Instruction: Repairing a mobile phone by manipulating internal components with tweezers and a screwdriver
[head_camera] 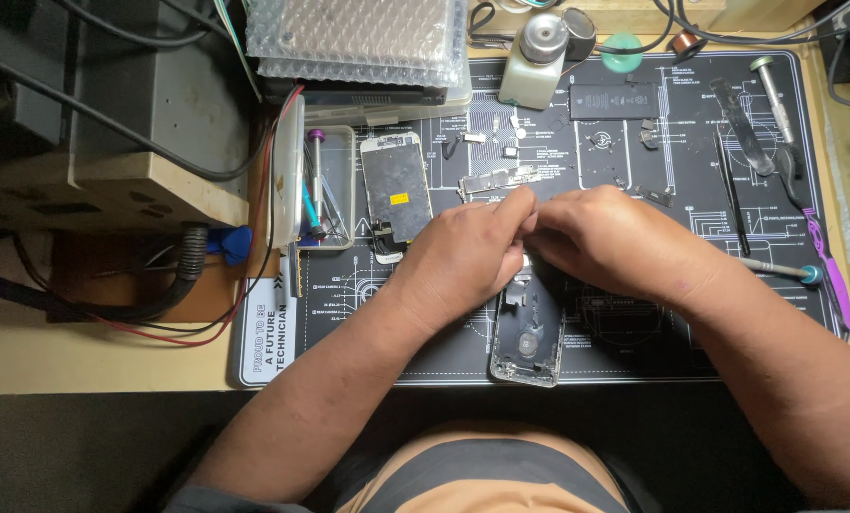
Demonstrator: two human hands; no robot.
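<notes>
Meeting over the top end of an opened phone shell (528,340), the left hand (463,256) and right hand (605,237) touched at the fingertips. What those curled fingers pinched, if anything, could not be told. Just beyond the knuckles lay a circuit board (497,180); left of the left hand lay a detached screen (396,185).

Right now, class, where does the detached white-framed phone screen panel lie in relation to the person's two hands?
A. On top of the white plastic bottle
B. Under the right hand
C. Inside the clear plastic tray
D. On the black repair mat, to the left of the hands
D: the detached white-framed phone screen panel lies flat on the black repair mat, left of the left hand and right hand, beside the tray.
</notes>
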